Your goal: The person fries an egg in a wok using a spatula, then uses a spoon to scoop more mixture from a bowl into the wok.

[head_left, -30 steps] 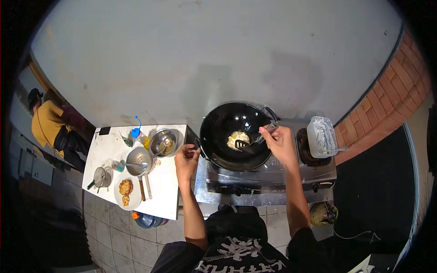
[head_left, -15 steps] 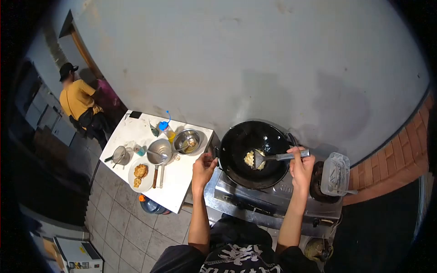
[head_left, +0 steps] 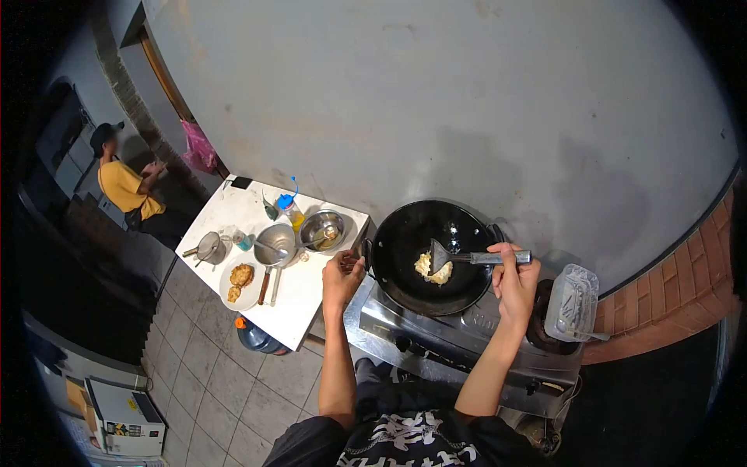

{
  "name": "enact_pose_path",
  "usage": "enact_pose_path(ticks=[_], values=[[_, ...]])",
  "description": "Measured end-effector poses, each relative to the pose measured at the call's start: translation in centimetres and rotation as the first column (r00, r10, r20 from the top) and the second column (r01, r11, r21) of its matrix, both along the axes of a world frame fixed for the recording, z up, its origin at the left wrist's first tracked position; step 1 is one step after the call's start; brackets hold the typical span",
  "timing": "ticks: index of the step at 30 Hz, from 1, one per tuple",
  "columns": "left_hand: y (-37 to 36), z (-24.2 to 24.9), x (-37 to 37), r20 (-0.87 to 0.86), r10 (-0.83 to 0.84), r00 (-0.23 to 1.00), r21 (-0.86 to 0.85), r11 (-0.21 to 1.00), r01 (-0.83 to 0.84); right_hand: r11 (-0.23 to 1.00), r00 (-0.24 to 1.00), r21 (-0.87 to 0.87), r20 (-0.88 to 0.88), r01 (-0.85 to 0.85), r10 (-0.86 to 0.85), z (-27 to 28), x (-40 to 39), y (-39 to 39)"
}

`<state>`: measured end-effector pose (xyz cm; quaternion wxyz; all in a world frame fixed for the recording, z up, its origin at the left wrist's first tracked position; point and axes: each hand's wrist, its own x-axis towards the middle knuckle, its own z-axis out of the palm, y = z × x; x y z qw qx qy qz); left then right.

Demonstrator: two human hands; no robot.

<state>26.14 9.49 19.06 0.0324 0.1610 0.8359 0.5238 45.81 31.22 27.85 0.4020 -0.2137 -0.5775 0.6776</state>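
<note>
While the left hand (head_left: pixel 340 278) grips the wok (head_left: pixel 426 257) handle, the right hand (head_left: pixel 513 282) clasps a spatula (head_left: pixel 467 258).

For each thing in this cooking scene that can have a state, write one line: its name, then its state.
wok: on the stove, food inside
spatula: blade on the food
food: pale lump in the wok
left hand: gripping the wok handle
right hand: shut on the spatula
plate: holds fried pieces
metal bowl: uncovered, utensil inside
clear container: open, on the other burner
</note>
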Motion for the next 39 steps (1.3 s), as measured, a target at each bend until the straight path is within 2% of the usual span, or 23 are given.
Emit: enact_pose_path(ticks=[5,10,16,23,29,32,34,39], values=[[-0.5,0.0,0.2,0.008,0.034,0.999,0.059,0.998,-0.035,0.999,0.997,-0.008,0.068,0.044,-0.044,-0.7,0.9,-0.5],[-0.9,-1.1,-0.3,-0.055,-0.031,0.998,0.072,0.997,0.035,0.990,0.997,-0.112,0.006,0.083,-0.083,-1.3,1.8,-0.8],[0.0,0.2,0.3,0.070,-0.085,0.994,0.174,0.982,0.072,0.988,0.997,-0.134,-0.006,0.072,-0.074,-2.3,2.6,-1.2],[0.8,-0.8,0.0,0.009,-0.094,0.996,0.116,0.989,0.092,0.994,0.995,-0.100,0.084,-0.035,0.044,-2.3,3.9,-0.9],[1.0,-1.5,0.0,-0.011,-0.053,0.999,0.089,0.995,0.054,0.988,0.995,-0.156,0.093,-0.011,0.026,-2.9,4.4,-0.5],[1.0,-1.9,-0.1,0.047,-0.054,0.997,0.080,0.996,0.050,0.989,0.995,-0.147,0.101,0.019,-0.004,-3.0,4.5,-0.4],[1.2,-2.1,-0.1,-0.009,-0.035,0.999,0.093,0.995,0.036,0.986,0.997,-0.163,0.082,0.024,-0.010,-3.1,4.6,-0.3],[1.3,-1.8,-0.1,-0.010,-0.011,1.000,0.075,0.997,0.012,0.986,0.998,-0.165,0.051,0.036,-0.028,-2.7,4.8,-0.3]])
